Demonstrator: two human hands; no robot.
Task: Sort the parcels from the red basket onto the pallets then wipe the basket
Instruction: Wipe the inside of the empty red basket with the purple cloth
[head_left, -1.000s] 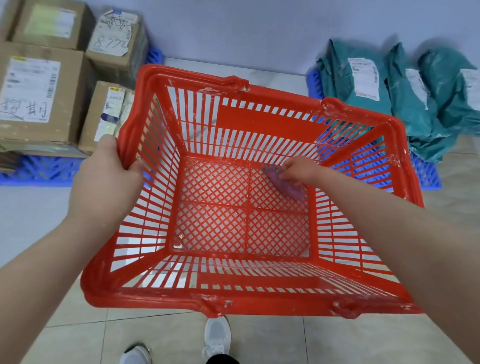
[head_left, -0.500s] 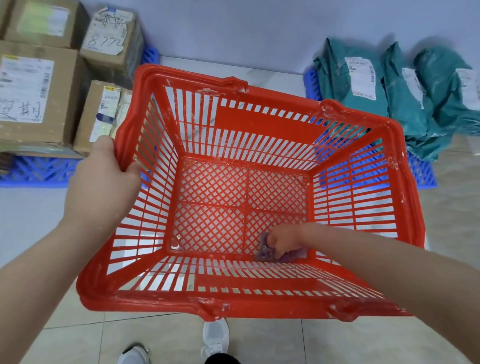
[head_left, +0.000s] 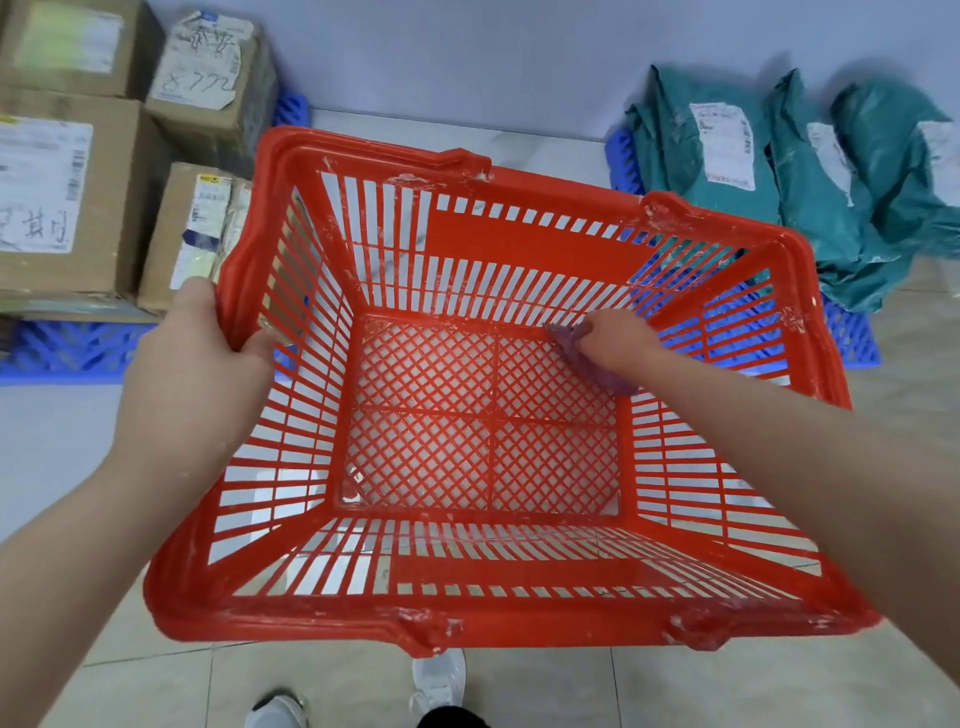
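Observation:
A red slatted basket (head_left: 519, 618) hangs tilted above the tiled floor, with no parcels inside. My left hand (head_left: 197, 353) grips its left rim. Inside, my right hand (head_left: 618, 343) holds a small purple cloth (head_left: 597, 364) against the mesh bottom at the far right corner. Brown cardboard boxes (head_left: 57, 202) sit on a blue pallet (head_left: 67, 348) at the left. Teal mailer bags (head_left: 727, 150) lie on another blue pallet (head_left: 852, 343) at the right.
A pale wall runs behind both pallets. Beige floor tiles (head_left: 727, 691) lie below the basket, and my two white shoes (head_left: 439, 680) show at the bottom edge.
My right hand slid the purple cloth from the far right of the basket bottom to the near edge, then back to the far right corner. The left hand kept its grip.

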